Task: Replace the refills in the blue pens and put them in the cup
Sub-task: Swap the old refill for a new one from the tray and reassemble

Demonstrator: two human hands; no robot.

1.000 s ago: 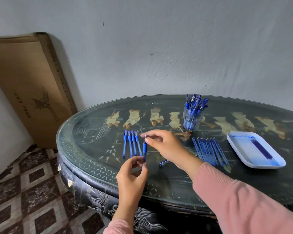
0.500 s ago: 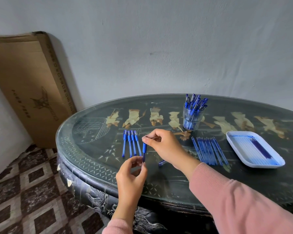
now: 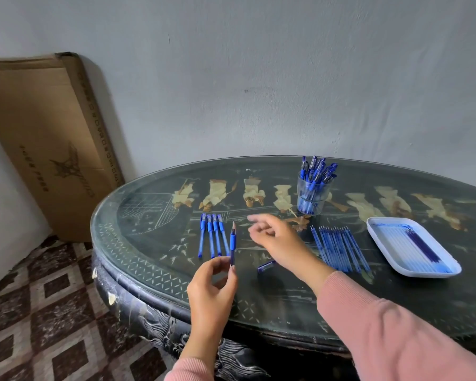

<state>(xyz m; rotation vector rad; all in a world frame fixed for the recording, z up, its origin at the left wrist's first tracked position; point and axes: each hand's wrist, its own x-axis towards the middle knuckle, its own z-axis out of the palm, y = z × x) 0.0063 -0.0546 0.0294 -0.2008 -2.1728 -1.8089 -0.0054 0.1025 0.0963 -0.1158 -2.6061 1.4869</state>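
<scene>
Roughly mid-task: the cup (image 3: 311, 198) at the back of the desk (image 3: 396, 298) already held a bunch of blue pens. Left grip (image 3: 212, 287) pinched one pen (image 3: 232, 240) upright by its lower end, tip up, cap off. A loose cap (image 3: 266, 266) lay on the desk nearby. Right grip (image 3: 278, 243) hovered beside the tip, fingers loosely curled, apparently empty (blurred). Four more pens (image 3: 213, 235) lay in a row, probably waiting. Refills (image 3: 338, 248) lay near the tray (image 3: 423, 274). Held pen likely needed capping, then the cup.
</scene>
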